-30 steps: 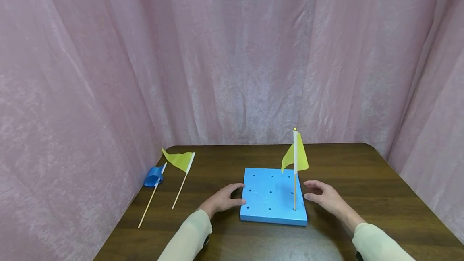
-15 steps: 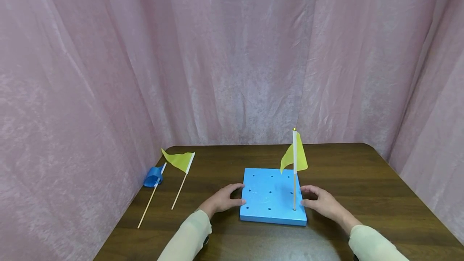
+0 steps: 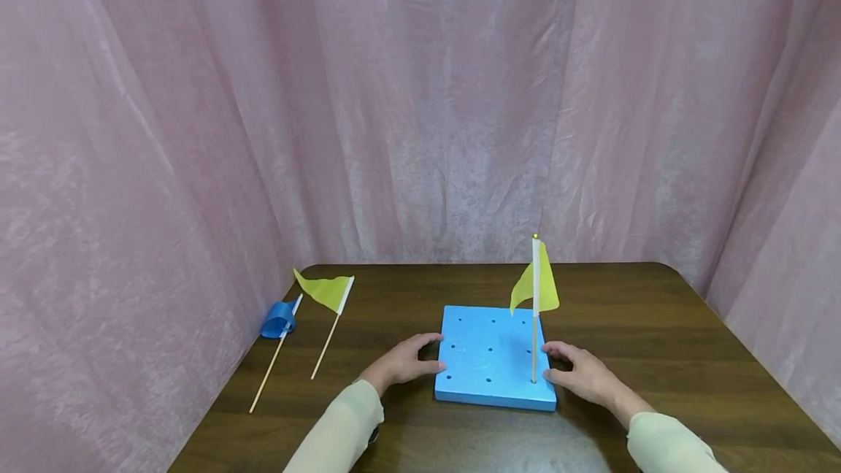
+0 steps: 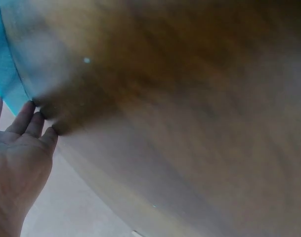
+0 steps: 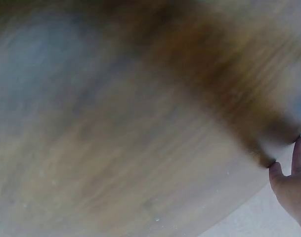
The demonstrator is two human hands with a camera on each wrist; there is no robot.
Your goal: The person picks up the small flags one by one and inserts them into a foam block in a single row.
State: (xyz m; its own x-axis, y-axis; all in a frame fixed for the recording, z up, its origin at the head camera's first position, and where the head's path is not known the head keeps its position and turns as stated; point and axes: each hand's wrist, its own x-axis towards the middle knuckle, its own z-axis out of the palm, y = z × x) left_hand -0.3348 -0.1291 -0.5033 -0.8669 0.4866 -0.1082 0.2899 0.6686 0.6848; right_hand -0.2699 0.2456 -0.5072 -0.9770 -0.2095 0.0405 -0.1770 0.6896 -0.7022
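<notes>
A light-blue square board (image 3: 469,363) with several small holes lies flat on the dark wooden table. One yellow pennant flag (image 3: 535,276) stands upright in the hole at its near right corner. My left hand (image 3: 402,363) rests at the board's left edge, fingertips and thumb tip touching it; the left wrist view shows its fingers extended by the blue edge (image 4: 4,64). At the opposite edge, my right hand (image 3: 585,374) touches the board with its thumb and fingertips, fingers loosely bent. In the right wrist view only part of that hand (image 5: 291,182) shows.
To the left on the table (image 3: 394,290) lies another yellow pennant flag (image 3: 325,292) on a stick. Beside it, near the table's left edge, is a blue flag (image 3: 279,320) curled around its stick. Pink curtains (image 3: 427,108) hang behind and at both sides.
My right hand has moved left from beside the board until it touches the right edge. The left hand, board and flags have stayed in place.
</notes>
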